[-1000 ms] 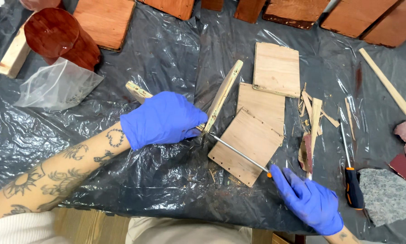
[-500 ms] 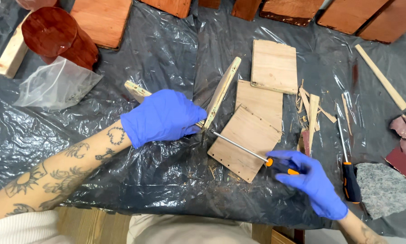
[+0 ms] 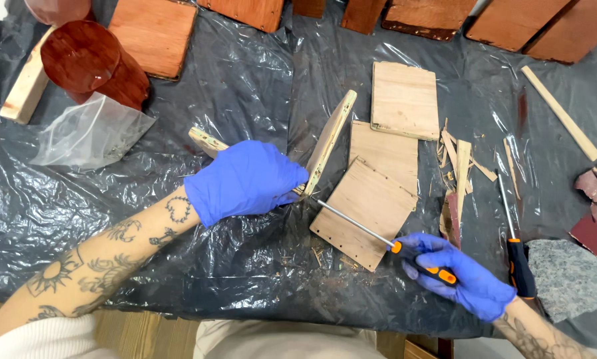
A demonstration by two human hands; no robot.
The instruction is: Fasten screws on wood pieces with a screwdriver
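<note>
My left hand (image 3: 245, 181), in a blue glove, grips a pale wooden frame piece (image 3: 328, 141) that stands on edge on the black plastic sheet (image 3: 245, 86). My right hand (image 3: 459, 274), also gloved in blue, holds an orange-handled screwdriver (image 3: 358, 227). Its metal tip touches the lower end of the frame piece beside my left fingers. The shaft crosses over a light plywood panel (image 3: 365, 209) lying flat. Two more plywood panels (image 3: 403, 100) lie just beyond it.
A second screwdriver (image 3: 516, 246) lies at the right beside wood splinters (image 3: 461, 166), a thin wooden strip (image 3: 559, 112), and sandpaper pieces (image 3: 568, 279). Red-brown stained boards (image 3: 155, 33) line the far edge. A round dark-red wooden piece (image 3: 89, 60) and a clear plastic bag (image 3: 89, 136) sit at the left.
My right hand has moved up and to the left, bringing the screwdriver tip to the frame piece's lower end. My left hand has stayed on the piece.
</note>
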